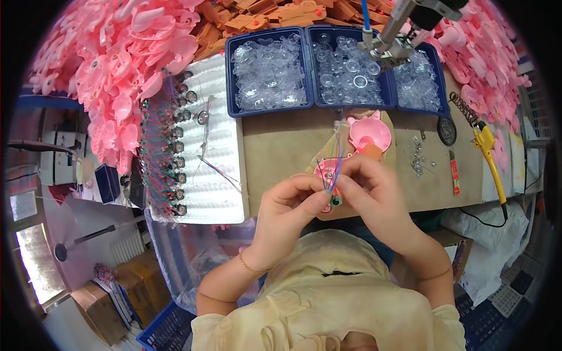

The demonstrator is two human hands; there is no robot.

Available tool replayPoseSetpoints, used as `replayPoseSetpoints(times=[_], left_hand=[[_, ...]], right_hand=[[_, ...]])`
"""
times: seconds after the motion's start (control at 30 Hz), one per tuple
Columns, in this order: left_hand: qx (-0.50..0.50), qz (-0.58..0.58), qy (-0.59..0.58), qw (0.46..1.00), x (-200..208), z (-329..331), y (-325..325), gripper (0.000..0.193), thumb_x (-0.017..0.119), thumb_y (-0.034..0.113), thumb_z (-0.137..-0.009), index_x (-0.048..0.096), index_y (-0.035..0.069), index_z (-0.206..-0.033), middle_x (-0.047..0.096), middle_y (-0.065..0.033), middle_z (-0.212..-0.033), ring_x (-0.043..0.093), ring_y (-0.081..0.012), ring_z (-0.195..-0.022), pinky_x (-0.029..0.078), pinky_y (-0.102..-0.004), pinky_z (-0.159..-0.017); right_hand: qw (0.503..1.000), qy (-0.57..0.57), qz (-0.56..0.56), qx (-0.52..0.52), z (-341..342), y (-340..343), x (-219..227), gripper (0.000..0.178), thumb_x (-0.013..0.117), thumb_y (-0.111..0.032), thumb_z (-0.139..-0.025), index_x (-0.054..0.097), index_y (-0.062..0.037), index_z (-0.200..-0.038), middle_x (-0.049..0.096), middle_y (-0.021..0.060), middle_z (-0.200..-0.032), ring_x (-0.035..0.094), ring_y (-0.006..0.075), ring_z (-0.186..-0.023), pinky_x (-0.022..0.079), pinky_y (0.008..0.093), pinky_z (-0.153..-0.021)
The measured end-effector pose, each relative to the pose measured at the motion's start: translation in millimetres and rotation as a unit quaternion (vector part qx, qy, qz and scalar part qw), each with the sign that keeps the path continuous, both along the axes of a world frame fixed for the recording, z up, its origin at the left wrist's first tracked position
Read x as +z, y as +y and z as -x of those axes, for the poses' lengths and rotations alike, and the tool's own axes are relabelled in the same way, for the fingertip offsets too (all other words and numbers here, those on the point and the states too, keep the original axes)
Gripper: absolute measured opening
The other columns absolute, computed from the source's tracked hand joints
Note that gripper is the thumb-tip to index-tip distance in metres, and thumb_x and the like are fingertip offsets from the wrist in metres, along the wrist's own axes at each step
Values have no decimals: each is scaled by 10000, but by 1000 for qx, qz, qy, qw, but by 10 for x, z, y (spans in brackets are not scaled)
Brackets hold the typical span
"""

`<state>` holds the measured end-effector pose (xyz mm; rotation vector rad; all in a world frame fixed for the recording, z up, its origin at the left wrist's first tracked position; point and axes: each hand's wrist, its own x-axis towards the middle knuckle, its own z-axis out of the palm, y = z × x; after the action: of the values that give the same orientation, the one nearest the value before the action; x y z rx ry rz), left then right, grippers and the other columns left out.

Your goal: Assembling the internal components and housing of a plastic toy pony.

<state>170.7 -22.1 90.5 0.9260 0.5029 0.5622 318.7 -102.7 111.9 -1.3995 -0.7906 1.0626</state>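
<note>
My left hand (pixel 293 205) and my right hand (pixel 374 190) meet over the front of the bench, fingers pinched on a bunch of thin coloured wires (pixel 336 171). Just under the fingertips lies a pink plastic part (pixel 322 168) with small round holes, partly covered by my hands. A small green piece (pixel 336 200) shows below the fingertips. Beyond my right hand sits a pink round shell (pixel 379 133), hollow side up, with an orange piece (pixel 371 150) at its near edge. My fingers hide where the wires end.
Blue trays (pixel 269 111) of clear plastic parts line the back. A white foam tray (pixel 225 199) with wired round components (pixel 178 162) stands left. Pink parts (pixel 126 64) and orange parts (pixel 281 17) are heaped behind. A metal machine head (pixel 392 44) hangs overhead; a yellow soldering iron (pixel 489 152) rests right, beside loose screws (pixel 418 161).
</note>
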Motion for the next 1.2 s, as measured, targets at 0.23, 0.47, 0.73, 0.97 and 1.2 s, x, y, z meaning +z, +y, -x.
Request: replayPoseSetpoints(times=[0.23,0.47,0.73,0.97,1.2], left_hand=[[30,-97,88,991,105,17,-2,113,589,55,-875,583,-27,-953,545,-39,-931,534,-80,-777,437,-205,-693],[76,-79,33,993,39,-41,-75,107,568,62,-896,551,-32,-946,509,-46,-960,539,-75,-789,449,-198,-682],[110,117,13,987,10,-94,-165,111,558,53,-897,533,-14,-982,519,-20,-908,503,-71,-774,415,-199,-708],[104,-226,113,962,21,5,-8,86,630,37,-831,599,-22,-885,574,-43,-824,531,-101,-717,430,-229,-649],[61,-344,134,927,67,29,87,115,641,29,-804,618,-5,-912,598,-87,-803,564,-149,-690,451,-259,-637]], right_hand=[[964,-253,-72,18,3,18,250,117,660,-32,-794,605,17,-885,572,70,-823,555,115,-684,452,222,-555],[998,23,-50,-25,149,76,-9,84,624,-48,-840,571,16,-849,525,20,-779,481,49,-637,377,197,-522],[984,-133,-111,-34,175,-1,-133,77,581,24,-810,534,-13,-859,511,17,-852,486,87,-761,399,225,-683],[879,-383,-224,-171,-100,1,101,160,661,15,-707,581,-21,-842,550,102,-878,529,219,-755,426,330,-692],[856,-499,-105,90,-272,212,323,164,679,-110,-728,615,-38,-860,540,91,-924,498,256,-887,385,354,-781]])
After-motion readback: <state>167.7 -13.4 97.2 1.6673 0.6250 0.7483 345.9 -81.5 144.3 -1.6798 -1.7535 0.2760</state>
